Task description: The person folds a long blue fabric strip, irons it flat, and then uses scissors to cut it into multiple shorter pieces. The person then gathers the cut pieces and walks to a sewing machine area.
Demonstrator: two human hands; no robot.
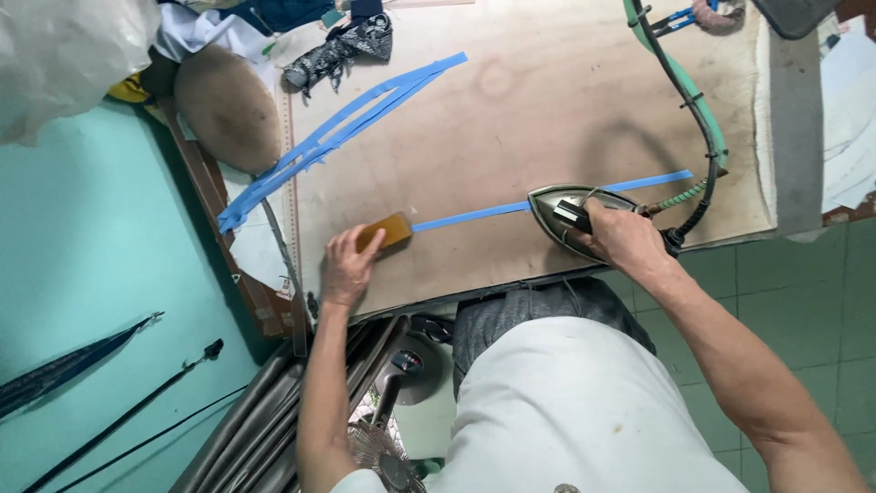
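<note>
Pressing down on a small brown block, the left hand pins the near end of a narrow blue strip to the padded surface; its fingers lie curled over the block's top and near edge. The right hand is clenched around the handle of a steam iron, which sits on the same strip, its pointed nose toward the block.

The strip's long axis runs nearly straight across the surface, rising slightly from the left hand toward the right. It leaves the block, passes under the iron and shows again beyond it, ending near the green-wrapped hose and dark cable that loop down to the iron's heel. The bare stretch of strip lies between the two hands; the right hand, with the iron, is the one set directly on it, while the left only holds its end.

Counted: one iron, one brown block, one single strip under work, and a separate bundle of long blue strips lying diagonally, well apart at the upper left. One oval pressing pad rests at the left edge, with a scrap of dark patterned cloth beyond it.
</note>
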